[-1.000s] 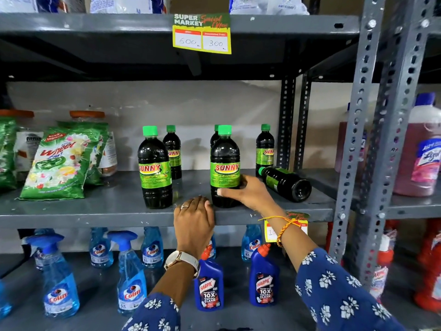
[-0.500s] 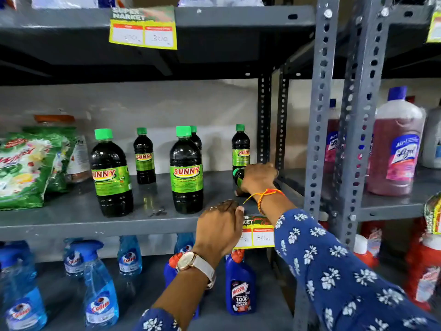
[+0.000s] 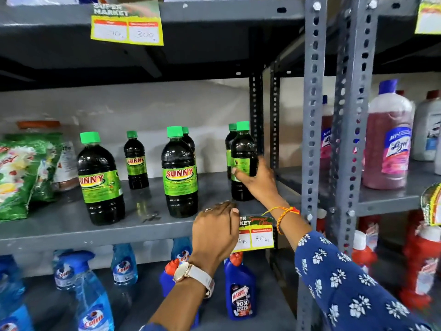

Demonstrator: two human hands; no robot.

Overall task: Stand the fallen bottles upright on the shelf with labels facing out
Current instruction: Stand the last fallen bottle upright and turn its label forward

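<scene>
I am counting six dark bottles with green caps standing on the middle shelf (image 3: 71, 225): three in the front row and three behind them, two of those largely hidden. The front-left bottle (image 3: 101, 180) and the front-centre bottle (image 3: 180, 173) are showing their SUNNY labels outward. The small rear bottle (image 3: 135, 161) is also facing out.

The right-end bottle (image 3: 244, 161) is standing upright near the right end of the shelf, close to the upright post (image 3: 312, 115). Its label is showing a plain green side, not the brand name. My right hand (image 3: 256, 177) is gripping it around the lower half of the label: the thumb is crossing the front face and the fingers are wrapping around the right side and behind. I cannot tell whether its base is touching the shelf.

My left hand (image 3: 214, 231) is resting, fingers curled, on the front edge of the shelf, just left of the yellow price tag (image 3: 259, 237); it is gripping no bottle.

On the lower shelf I am counting four blue spray bottles and two dark-blue toilet cleaner bottles.
</scene>
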